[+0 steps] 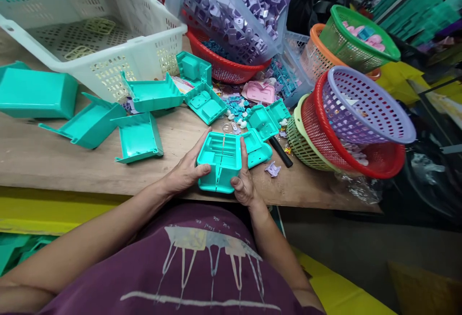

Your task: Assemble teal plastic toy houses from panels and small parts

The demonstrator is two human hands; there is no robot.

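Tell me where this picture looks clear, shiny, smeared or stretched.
Head view: the held turquoise case fairly clear; head view: pale glare on the open turquoise tray to its left; head view: green stack at upper right smeared, purple basket seemingly stretched.

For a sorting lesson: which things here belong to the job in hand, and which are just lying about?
Job: left hand; right hand; turquoise box they hold; probably the loose turquoise pieces.

Apparently lying about: pink piece; lilac piece; clear plastic.
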